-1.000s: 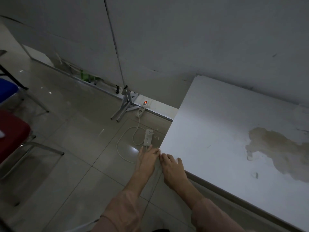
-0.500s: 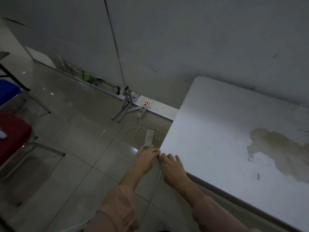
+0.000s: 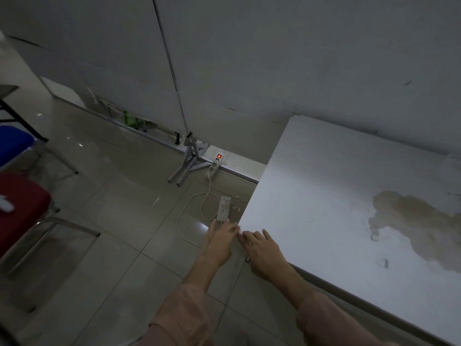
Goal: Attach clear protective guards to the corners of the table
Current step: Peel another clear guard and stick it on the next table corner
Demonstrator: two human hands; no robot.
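Both hands met at the near-left corner of the table [image 3: 324, 186]: left hand [image 3: 220, 237] on the side edge, right hand [image 3: 262, 250] on the front edge, fingertips together, probably pressing the guard on. The guard was too clear and dim to see, so grip couldn't be told. White top with a brown stain [image 3: 411, 221]; tiled floor [image 3: 124, 221], power strip [image 3: 223, 208], red chair [image 3: 20, 203].

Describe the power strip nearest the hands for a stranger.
Find the white table, at the corner where left hand meets right hand. Just beyond, on the floor, lies a white power strip; unlike the wall-side strip, it shows no red light.
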